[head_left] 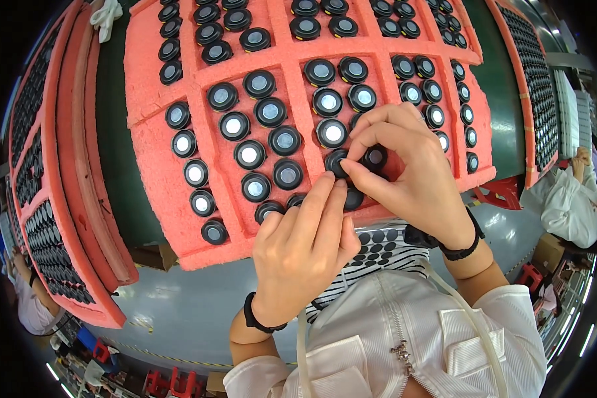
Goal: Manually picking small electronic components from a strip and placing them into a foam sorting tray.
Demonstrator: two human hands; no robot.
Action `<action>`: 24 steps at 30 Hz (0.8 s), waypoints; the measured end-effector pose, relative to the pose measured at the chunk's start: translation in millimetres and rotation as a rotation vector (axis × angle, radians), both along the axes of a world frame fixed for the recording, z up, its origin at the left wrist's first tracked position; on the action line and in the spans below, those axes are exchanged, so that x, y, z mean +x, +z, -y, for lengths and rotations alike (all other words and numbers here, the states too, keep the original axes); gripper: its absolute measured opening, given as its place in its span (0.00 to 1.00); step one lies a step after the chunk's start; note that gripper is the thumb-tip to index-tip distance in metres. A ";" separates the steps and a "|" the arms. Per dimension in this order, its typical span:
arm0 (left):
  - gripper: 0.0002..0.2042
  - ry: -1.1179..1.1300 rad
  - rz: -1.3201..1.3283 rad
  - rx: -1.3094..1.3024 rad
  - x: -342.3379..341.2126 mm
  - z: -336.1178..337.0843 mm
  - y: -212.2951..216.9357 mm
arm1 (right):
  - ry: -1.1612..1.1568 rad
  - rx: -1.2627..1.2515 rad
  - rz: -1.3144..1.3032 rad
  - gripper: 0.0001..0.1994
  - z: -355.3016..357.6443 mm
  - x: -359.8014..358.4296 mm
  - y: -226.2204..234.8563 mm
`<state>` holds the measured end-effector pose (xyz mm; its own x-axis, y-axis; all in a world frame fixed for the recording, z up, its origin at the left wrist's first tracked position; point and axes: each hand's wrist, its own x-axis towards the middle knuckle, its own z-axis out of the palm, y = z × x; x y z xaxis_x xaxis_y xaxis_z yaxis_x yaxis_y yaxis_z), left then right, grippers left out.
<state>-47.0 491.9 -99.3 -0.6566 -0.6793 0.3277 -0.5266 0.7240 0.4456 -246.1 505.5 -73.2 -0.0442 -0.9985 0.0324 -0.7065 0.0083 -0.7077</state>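
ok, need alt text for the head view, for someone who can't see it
A person's left hand and right hand meet at a black round part near the front edge of a compartmented pink foam tray. Rows of similar parts fill its compartments, many showing pale round centres; more loaded trays flank it.

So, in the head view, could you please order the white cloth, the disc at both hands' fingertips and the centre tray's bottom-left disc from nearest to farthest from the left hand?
From the left hand:
1. Fingertip disc: just ahead.
2. Bottom-left disc: leftward, in the pink tray.
3. White cloth: farthest, at upper left.
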 end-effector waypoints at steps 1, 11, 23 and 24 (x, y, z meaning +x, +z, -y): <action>0.18 -0.006 -0.007 0.013 0.1 0.0 0.4 | -0.001 -0.001 0.001 0.06 -0.3 0.3 -0.7; 0.26 -0.028 -0.205 0.041 6.2 -1.7 -4.7 | 0.219 0.217 0.424 0.10 -23.4 -8.2 25.7; 0.28 -0.136 -0.171 -0.206 -12.6 -10.0 0.8 | 0.240 0.450 0.432 0.11 -27.2 -21.4 27.0; 0.26 -0.118 -0.138 -0.151 -12.7 -9.6 3.1 | 0.233 0.476 0.481 0.11 -28.3 -23.8 25.4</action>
<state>-59.7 501.5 -96.2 -0.6704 -0.5369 0.5122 -0.3758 0.8409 0.3895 -269.9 533.8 -47.8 0.2720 -0.8846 -0.3789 -0.3382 0.2807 -0.8982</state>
